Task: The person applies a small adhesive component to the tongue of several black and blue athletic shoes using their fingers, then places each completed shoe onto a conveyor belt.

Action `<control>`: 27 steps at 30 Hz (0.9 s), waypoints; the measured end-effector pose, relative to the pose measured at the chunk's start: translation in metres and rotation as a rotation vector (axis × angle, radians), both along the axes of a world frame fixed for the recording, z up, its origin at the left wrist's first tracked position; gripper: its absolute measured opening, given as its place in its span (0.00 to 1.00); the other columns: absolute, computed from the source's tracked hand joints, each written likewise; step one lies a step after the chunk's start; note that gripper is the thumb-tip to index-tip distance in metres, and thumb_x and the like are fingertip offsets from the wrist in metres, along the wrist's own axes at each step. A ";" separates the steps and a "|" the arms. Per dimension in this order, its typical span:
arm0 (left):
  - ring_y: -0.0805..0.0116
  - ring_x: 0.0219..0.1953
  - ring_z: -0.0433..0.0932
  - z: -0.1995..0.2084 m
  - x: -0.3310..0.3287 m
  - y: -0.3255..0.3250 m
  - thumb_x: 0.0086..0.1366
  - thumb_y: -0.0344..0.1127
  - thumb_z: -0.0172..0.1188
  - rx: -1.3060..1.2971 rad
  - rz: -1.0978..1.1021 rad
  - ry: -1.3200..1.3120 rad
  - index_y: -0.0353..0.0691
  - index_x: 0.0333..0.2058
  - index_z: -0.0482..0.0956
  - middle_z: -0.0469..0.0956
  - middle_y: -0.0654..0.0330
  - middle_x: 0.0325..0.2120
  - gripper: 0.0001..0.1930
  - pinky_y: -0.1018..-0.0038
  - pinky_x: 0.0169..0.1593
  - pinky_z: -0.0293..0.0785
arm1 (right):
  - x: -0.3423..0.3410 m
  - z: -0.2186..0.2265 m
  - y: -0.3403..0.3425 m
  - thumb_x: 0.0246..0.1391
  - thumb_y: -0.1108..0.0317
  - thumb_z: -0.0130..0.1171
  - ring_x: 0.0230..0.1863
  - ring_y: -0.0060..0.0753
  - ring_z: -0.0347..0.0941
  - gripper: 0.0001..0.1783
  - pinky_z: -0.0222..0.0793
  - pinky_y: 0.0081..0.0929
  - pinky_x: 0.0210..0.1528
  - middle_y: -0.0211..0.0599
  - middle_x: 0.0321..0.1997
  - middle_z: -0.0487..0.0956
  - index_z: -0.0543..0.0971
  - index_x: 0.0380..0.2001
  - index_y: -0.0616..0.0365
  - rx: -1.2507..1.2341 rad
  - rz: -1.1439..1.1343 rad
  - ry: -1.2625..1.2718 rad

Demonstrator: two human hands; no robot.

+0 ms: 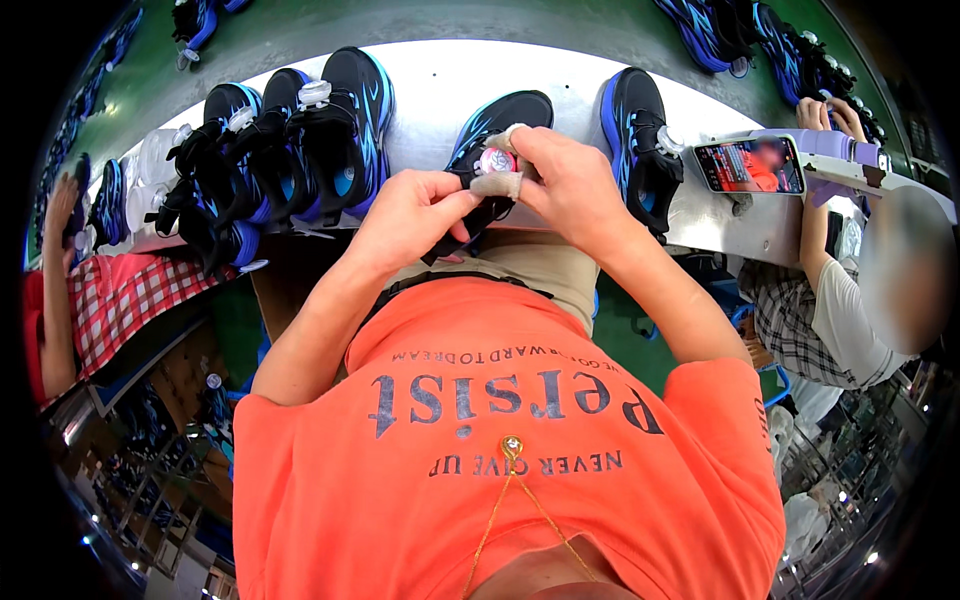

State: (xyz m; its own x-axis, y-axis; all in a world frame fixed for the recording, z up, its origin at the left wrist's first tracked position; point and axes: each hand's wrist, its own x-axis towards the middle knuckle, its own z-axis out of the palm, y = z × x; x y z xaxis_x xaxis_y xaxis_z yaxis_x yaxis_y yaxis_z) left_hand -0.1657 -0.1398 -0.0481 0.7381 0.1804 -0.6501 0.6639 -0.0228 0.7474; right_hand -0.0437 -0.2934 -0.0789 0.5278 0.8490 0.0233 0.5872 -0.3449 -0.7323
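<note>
So both hands were up at about 12 o'clock from the person's chest, working on one black and blue sneaker [497, 120] that sat at the near edge of the pale grey workbench [440, 85]. The right hand [565, 180] came in from 4 o'clock, fingers curled and pinching the little round pink and white dial [495, 160] on the shoe's front; a couple of those fingers had tape wrapped round them. The left hand [405, 215] came from 8 o'clock with thumb and fingers pressed together on a black strap [470, 225] hanging off the same shoe, just below the dial. The two hands were nearly touching each other.

Over at 10 o'clock from the hands was a tight cluster of matching sneakers [290, 140], leaning on each other, with clear round dials on top. At 2 o'clock stood one more shoe [635, 130] of the same kind, on its own, just beside the right wrist. Further out at 3 o'clock a phone [750, 165] with a lit screen sat propped on a lavender holder.

A co-worker in a plaid shirt [800, 310] sat at 4 o'clock, and another person's red checked sleeve [120, 300] showed at 8 o'clock. More shoes sat on the green belt [300, 30] beyond the bench.
</note>
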 end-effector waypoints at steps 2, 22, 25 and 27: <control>0.80 0.19 0.72 0.002 0.002 0.001 0.62 0.35 0.57 0.029 -0.043 -0.004 0.33 0.25 0.79 0.77 0.63 0.15 0.12 0.79 0.24 0.65 | 0.011 0.013 -0.001 0.44 0.64 0.66 0.30 0.35 0.70 0.23 0.67 0.27 0.33 0.37 0.31 0.74 0.78 0.47 0.49 -0.001 0.094 0.096; 0.74 0.17 0.75 -0.003 -0.008 -0.022 0.66 0.36 0.53 -0.226 0.176 0.051 0.29 0.38 0.78 0.81 0.52 0.28 0.13 0.82 0.24 0.71 | 0.014 0.022 -0.003 0.46 0.64 0.62 0.36 0.43 0.70 0.18 0.66 0.34 0.38 0.40 0.30 0.70 0.78 0.44 0.49 0.051 0.193 0.288; 0.73 0.16 0.74 0.001 -0.004 -0.019 0.66 0.36 0.54 -0.257 0.203 0.060 0.29 0.38 0.77 0.81 0.51 0.28 0.13 0.82 0.23 0.71 | 0.005 0.014 -0.002 0.45 0.65 0.63 0.31 0.37 0.69 0.17 0.66 0.30 0.34 0.37 0.29 0.71 0.79 0.42 0.50 0.009 0.014 0.231; 0.73 0.16 0.74 0.001 -0.004 -0.019 0.66 0.36 0.54 -0.291 0.211 0.050 0.29 0.38 0.77 0.81 0.50 0.28 0.13 0.82 0.23 0.72 | 0.010 0.012 -0.003 0.43 0.68 0.66 0.26 0.30 0.66 0.19 0.64 0.25 0.30 0.34 0.28 0.71 0.80 0.42 0.50 0.084 0.047 0.189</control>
